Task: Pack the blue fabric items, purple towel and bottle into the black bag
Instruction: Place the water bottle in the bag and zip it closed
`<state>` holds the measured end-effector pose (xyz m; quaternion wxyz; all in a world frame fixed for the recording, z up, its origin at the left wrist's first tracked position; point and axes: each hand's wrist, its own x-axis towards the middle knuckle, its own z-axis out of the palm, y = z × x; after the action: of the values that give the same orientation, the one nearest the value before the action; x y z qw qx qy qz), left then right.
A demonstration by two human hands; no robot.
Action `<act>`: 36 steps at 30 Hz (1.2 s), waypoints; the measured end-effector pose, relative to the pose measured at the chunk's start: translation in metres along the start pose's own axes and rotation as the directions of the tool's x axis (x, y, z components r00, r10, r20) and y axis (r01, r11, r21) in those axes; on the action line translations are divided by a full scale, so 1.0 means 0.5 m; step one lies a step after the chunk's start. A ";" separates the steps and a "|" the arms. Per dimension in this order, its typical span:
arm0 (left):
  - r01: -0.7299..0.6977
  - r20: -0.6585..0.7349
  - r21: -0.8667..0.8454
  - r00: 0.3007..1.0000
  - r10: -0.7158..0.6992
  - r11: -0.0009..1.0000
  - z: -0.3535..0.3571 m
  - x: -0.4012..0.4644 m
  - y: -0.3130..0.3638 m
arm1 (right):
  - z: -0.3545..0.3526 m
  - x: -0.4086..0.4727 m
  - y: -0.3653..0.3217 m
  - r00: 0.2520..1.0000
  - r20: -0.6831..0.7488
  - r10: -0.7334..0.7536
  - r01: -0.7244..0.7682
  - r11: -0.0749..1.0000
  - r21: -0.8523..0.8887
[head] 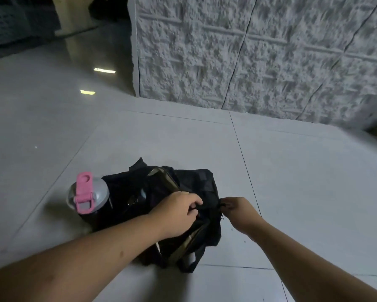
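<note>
The black bag (pixel 196 182) lies on the tiled floor, with olive trim along its top opening. A bottle (pixel 88 194) with a grey lid and pink flip cap sticks up at the bag's left end, its body sunk in a side pocket. My left hand (pixel 179 212) pinches the black fabric at the top of the bag. My right hand (pixel 237 211) pinches a small black zipper pull at the bag's right end. No blue fabric or purple towel shows; the bag's inside is hidden.
Pale floor tiles (pixel 303 182) spread all around the bag. A textured white panel wall (pixel 248 51) rises behind it. A dark doorway area with a slatted basket (pixel 4 25) lies at the far left.
</note>
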<state>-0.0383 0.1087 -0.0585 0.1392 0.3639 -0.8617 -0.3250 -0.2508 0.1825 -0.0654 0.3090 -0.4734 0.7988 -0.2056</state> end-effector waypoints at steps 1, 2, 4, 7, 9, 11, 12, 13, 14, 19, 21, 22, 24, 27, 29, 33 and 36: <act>0.013 -0.004 0.004 1.000 -0.013 1.000 0.009 0.006 0.006 | 0.003 0.001 0.004 1.000 0.004 0.014 -0.014 1.000 -0.003; 0.020 -0.010 0.012 1.000 -0.020 1.000 0.019 0.016 0.014 | 0.003 0.003 0.011 0.999 0.005 0.037 -0.037 0.999 0.017; 0.038 -0.019 0.014 0.999 -0.038 0.999 0.034 0.031 0.026 | 0.006 0.010 0.026 0.999 0.026 0.046 -0.049 0.993 0.106; 0.066 -0.021 0.052 0.998 -0.064 0.996 0.057 0.045 0.043 | -0.002 0.009 0.035 0.996 0.086 0.029 -0.053 0.953 0.297; 0.059 -0.072 0.156 0.996 -0.048 0.986 0.073 0.048 0.056 | -0.013 0.005 0.036 0.993 0.120 -0.002 -0.048 0.910 0.411; 0.074 -0.111 0.264 0.993 -0.046 0.962 0.090 0.050 0.073 | -0.017 0.006 0.039 0.991 0.131 -0.023 -0.044 0.873 0.486; 0.090 -0.119 0.300 0.991 -0.056 0.950 0.097 0.052 0.083 | -0.020 0.005 0.040 0.991 0.132 -0.030 -0.043 0.857 0.514; 0.107 -0.130 0.331 0.989 -0.068 0.938 0.104 0.056 0.092 | -0.022 0.005 0.041 0.990 0.134 -0.038 -0.040 0.844 0.535; 0.123 -0.143 0.358 0.987 -0.076 0.926 0.109 0.060 0.098 | -0.023 0.005 0.042 0.989 0.138 -0.051 -0.033 0.835 0.550; 0.135 -0.178 0.490 0.983 -0.053 0.861 0.109 0.071 0.125 | -0.036 -0.010 0.037 0.975 0.186 -0.125 -0.006 0.815 0.580; 0.111 -0.183 0.526 0.983 -0.015 0.843 0.107 0.067 0.135 | -0.039 -0.013 0.034 0.977 0.170 -0.126 0.003 0.812 0.584; 0.091 -0.170 0.539 0.985 0.003 0.838 0.106 0.065 0.139 | -0.042 -0.013 0.034 0.980 0.157 -0.120 0.007 0.815 0.580; 0.047 -0.124 0.567 0.992 0.029 0.822 0.102 0.062 0.146 | -0.046 -0.013 0.034 0.983 0.147 -0.110 0.007 0.822 0.570; 0.002 -0.067 0.602 0.997 0.048 0.799 0.093 0.063 0.151 | -0.049 -0.016 0.034 0.983 0.153 -0.104 0.005 0.840 0.543; -0.008 -0.062 0.591 0.997 0.055 0.806 0.090 0.061 0.151 | -0.049 -0.019 0.033 0.984 0.151 -0.096 -0.002 0.839 0.544; -0.054 -0.105 0.525 0.986 0.128 0.849 0.094 0.053 0.153 | -0.048 -0.022 0.032 0.985 0.152 -0.077 -0.018 0.840 0.542; -0.102 -0.052 0.517 0.987 0.151 0.850 0.097 0.052 0.162 | -0.048 -0.023 0.033 0.987 0.144 -0.077 -0.007 0.861 0.508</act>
<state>-0.1229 0.1550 -0.0414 0.0976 0.3447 -0.9319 -0.0575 -0.2733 0.2011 -0.0548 0.4815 -0.4049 0.6806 -0.3756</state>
